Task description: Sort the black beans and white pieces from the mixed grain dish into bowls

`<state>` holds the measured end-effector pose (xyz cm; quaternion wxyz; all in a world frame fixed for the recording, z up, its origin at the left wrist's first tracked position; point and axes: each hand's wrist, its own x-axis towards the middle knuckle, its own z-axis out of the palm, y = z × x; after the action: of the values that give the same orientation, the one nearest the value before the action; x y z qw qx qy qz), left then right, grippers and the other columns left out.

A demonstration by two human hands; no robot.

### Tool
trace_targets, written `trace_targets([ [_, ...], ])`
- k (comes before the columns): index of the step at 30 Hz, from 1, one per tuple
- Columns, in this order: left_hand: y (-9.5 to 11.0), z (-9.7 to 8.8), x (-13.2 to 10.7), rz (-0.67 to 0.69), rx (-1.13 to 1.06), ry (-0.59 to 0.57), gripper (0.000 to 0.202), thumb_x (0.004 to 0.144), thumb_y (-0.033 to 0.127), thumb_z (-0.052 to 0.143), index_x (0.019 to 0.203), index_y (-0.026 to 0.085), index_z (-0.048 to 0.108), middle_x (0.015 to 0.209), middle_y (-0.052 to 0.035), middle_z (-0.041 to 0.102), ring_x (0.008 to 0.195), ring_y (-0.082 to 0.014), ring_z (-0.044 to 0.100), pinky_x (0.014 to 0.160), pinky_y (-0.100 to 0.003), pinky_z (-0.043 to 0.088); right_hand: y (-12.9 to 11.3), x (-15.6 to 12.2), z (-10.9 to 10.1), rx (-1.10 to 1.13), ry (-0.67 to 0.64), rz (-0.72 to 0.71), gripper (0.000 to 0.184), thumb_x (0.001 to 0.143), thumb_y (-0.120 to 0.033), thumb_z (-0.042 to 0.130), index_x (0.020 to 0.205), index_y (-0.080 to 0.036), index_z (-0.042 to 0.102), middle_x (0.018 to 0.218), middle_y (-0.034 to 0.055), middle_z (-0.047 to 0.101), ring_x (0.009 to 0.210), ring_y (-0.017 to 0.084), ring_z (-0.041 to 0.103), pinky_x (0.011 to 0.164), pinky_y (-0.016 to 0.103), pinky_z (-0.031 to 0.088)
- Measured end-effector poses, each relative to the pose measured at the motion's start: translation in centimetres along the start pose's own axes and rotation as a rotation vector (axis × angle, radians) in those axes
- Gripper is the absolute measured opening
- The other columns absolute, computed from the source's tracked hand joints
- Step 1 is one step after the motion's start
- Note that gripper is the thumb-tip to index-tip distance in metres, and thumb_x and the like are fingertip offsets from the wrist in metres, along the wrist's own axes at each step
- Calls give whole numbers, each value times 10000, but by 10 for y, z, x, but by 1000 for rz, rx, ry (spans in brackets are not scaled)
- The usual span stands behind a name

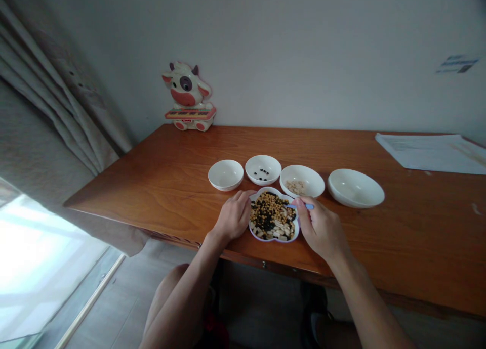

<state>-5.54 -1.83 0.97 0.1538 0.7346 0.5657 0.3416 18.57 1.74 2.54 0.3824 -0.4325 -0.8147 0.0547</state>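
In front of me a white flower-shaped dish with a lilac rim is filled with yellow beans, black beans and pale peanuts. My left hand grips its left edge, fingers curled at the rim. A small blue-purple utensil with a slim handle is pinched in my right hand; its tip reaches over the dish's right side, and its exact kind is unclear. Behind the dish, one white bowl has several black beans in it. The bowl to its right contains pale peanut pieces.
Two more white bowls flank these, one at the left and a larger one at the right. A cow-shaped toy piano stands at the back left of the wooden table. Papers lie at the back right.
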Motion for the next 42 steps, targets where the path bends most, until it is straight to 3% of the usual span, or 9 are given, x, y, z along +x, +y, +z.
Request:
trace_targets([
  [9, 2, -2, 0, -14, -2, -10, 349, 1038, 242, 348, 1315, 174, 550, 1179, -125, 661, 1069, -244, 649, 961, -379, 514, 1, -2, -3, 124, 33, 141, 346, 1041, -403, 403, 940, -206, 669, 790, 64, 745, 665, 200, 702, 589, 291, 489],
  [18, 0, 0, 0, -8, 4, -4, 351, 1038, 235, 339, 1310, 169, 551, 1165, -124, 663, 1057, -242, 649, 950, -376, 507, 3, -10, 1, 301, 242, 266, 312, 1046, -397, 412, 979, -193, 639, 644, -6, 605, 518, 130, 593, 513, 248, 462],
  [22, -1, 0, 0, -5, 11, -5, 351, 1036, 228, 338, 1310, 162, 547, 1154, -122, 661, 1053, -242, 646, 956, -380, 505, 3, -8, 3, 310, 298, 280, 296, 1052, -382, 406, 979, -187, 616, 667, -16, 597, 494, 105, 566, 509, 242, 451],
  [36, -1, 0, -1, -8, 3, -13, 349, 1037, 225, 349, 1318, 158, 545, 1180, -128, 656, 1066, -244, 646, 964, -382, 505, 3, -6, 2, 328, 265, 305, 280, 1041, -399, 436, 986, -188, 612, 665, -12, 602, 516, 111, 582, 521, 239, 465],
  [42, 0, 0, -1, -8, -6, -10, 349, 1040, 227, 345, 1321, 160, 541, 1199, -132, 653, 1092, -248, 642, 981, -388, 502, 3, -8, -2, 315, 135, 255, 372, 1059, -408, 369, 855, -200, 602, 565, -30, 540, 465, 108, 530, 486, 229, 406],
])
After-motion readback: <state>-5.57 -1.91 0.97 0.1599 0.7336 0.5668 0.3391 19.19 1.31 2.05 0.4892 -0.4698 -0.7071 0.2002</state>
